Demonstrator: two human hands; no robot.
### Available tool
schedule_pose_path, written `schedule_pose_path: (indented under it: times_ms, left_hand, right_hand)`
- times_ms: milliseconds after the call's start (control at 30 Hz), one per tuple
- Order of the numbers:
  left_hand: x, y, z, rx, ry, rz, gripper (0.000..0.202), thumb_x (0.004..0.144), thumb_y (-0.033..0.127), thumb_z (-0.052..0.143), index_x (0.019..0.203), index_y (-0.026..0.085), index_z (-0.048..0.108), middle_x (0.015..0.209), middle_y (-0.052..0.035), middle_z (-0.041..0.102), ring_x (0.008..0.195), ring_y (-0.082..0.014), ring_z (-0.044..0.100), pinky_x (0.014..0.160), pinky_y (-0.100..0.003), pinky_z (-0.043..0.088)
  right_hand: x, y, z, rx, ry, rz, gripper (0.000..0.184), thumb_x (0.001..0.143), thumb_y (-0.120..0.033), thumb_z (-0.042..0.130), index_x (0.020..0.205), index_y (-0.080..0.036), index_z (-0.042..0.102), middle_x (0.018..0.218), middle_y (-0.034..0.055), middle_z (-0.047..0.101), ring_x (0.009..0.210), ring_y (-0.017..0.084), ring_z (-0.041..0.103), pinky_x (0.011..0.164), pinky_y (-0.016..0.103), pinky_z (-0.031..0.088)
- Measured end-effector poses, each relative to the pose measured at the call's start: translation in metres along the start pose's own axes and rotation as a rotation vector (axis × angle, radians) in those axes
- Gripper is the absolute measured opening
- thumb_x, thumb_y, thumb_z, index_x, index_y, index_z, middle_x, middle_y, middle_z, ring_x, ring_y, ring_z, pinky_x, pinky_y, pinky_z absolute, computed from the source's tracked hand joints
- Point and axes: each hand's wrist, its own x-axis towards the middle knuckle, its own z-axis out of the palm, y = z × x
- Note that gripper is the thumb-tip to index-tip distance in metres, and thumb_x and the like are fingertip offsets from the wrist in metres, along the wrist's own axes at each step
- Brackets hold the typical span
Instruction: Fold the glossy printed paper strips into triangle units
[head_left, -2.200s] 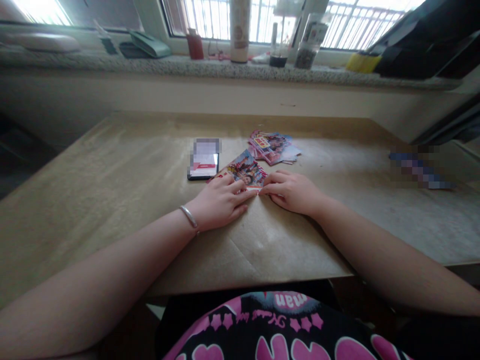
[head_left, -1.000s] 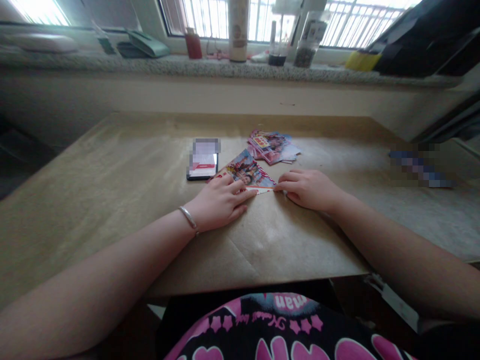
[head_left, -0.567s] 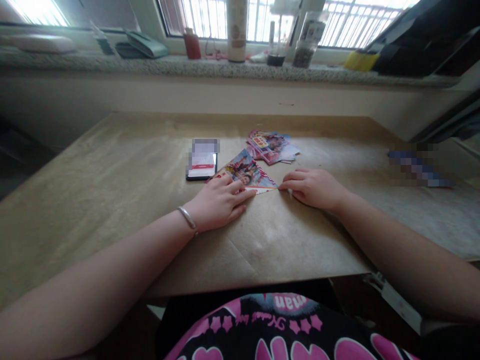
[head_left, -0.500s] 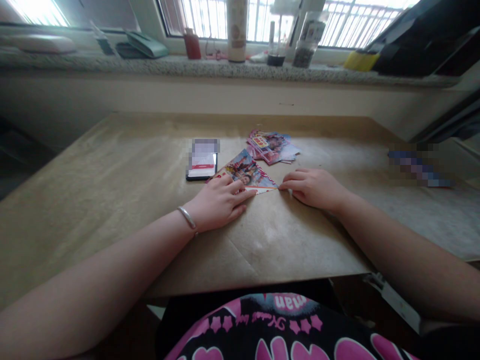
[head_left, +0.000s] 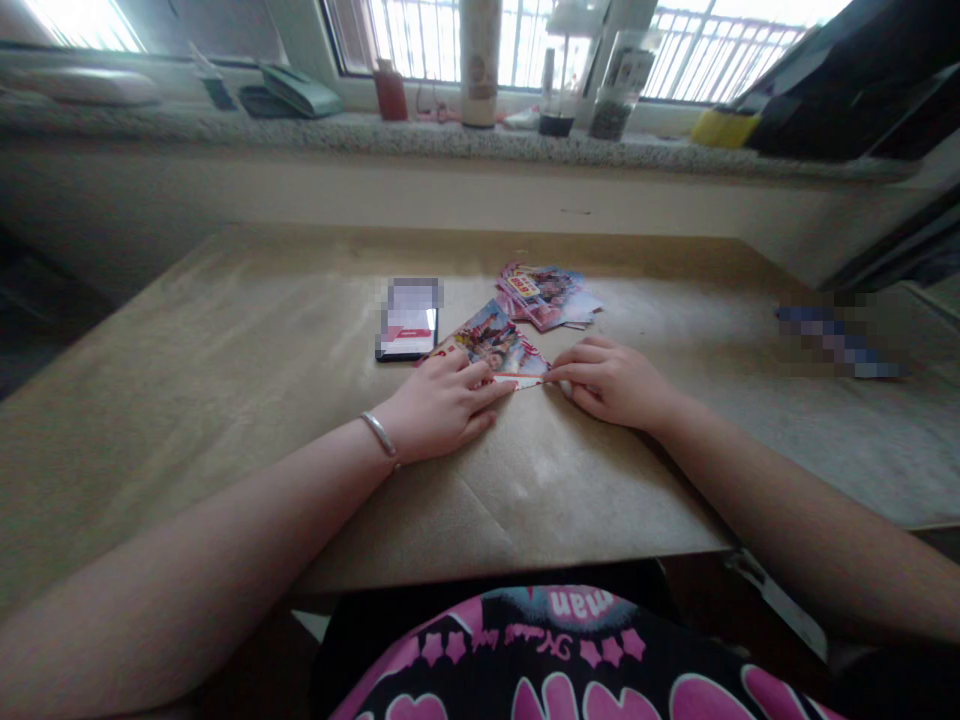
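Observation:
A colourful printed paper [head_left: 496, 345], folded to a triangle, lies on the brown table [head_left: 247, 370]. My left hand [head_left: 439, 405], with a silver bracelet at the wrist, lies flat on its near left part, fingers stretched out and pressing it down. My right hand [head_left: 611, 380] rests at the paper's right tip, fingers curled and pressing the folded edge with the fingertips.
A phone [head_left: 407, 322] lies just left of the paper. A small pile of similar colourful papers [head_left: 546, 292] sits behind it. The windowsill [head_left: 420, 135] carries bottles, a red cup and jars. A blurred-out object [head_left: 836, 335] lies at the table's right.
My right hand slid right along the paper's edge to its tip, then came back slightly left. My left hand has stayed put on the paper.

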Motion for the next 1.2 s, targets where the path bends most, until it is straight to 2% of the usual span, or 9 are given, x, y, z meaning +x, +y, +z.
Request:
schedule_pose_path:
  times_ms: [233, 400, 600, 833, 1200]
  left_hand:
    - [-0.001, 0.0, -0.001, -0.002, -0.033, -0.016, 0.044, 0.097, 0.041, 0.042, 0.138, 0.026, 0.05, 0.12, -0.0079, 0.059, 0.102, -0.0257, 0.049, 0.098, -0.042, 0.037]
    - [-0.001, -0.001, 0.0, 0.005, -0.022, -0.006, 0.045, 0.097, 0.042, 0.043, 0.138, 0.026, 0.05, 0.123, -0.0086, 0.058, 0.102, -0.0261, 0.049, 0.097, -0.043, 0.037]
    - [-0.001, -0.001, 0.001, 0.016, -0.001, 0.0, 0.045, 0.096, 0.042, 0.044, 0.137, 0.024, 0.051, 0.125, -0.0092, 0.057, 0.102, -0.0258, 0.049, 0.096, -0.042, 0.037]
    - [0.001, -0.002, 0.0, 0.021, 0.005, 0.02, 0.044, 0.097, 0.039, 0.043, 0.14, 0.03, 0.047, 0.118, -0.0071, 0.059, 0.098, -0.0245, 0.049, 0.094, -0.041, 0.037]
    - [0.005, -0.001, -0.001, 0.057, 0.011, 0.002, 0.039, 0.094, 0.037, 0.045, 0.132, 0.032, 0.053, 0.113, -0.0075, 0.058, 0.102, -0.0266, 0.05, 0.092, -0.043, 0.038]
  right_hand:
    - [0.013, -0.018, -0.002, -0.04, -0.122, -0.038, 0.03, 0.085, -0.016, 0.051, 0.106, -0.021, 0.072, 0.099, 0.007, 0.071, 0.09, 0.022, 0.056, 0.082, 0.036, 0.047]
    - [0.016, -0.03, 0.003, 0.009, -0.085, 0.004, 0.033, 0.08, -0.012, 0.053, 0.108, -0.018, 0.07, 0.104, 0.008, 0.07, 0.093, 0.023, 0.057, 0.084, 0.036, 0.048]
    - [0.016, -0.024, 0.011, 0.059, -0.038, 0.006, 0.034, 0.079, -0.009, 0.052, 0.106, -0.019, 0.071, 0.102, 0.0072, 0.07, 0.091, 0.022, 0.058, 0.084, 0.036, 0.048]
    - [0.017, -0.019, 0.011, 0.025, -0.054, -0.045, 0.033, 0.082, -0.01, 0.051, 0.107, -0.02, 0.071, 0.099, 0.0065, 0.069, 0.088, 0.022, 0.056, 0.078, 0.034, 0.047]
    - [0.019, -0.017, 0.012, 0.017, -0.045, -0.055, 0.03, 0.083, -0.011, 0.05, 0.103, -0.021, 0.07, 0.097, 0.0057, 0.069, 0.086, 0.021, 0.054, 0.076, 0.032, 0.044]
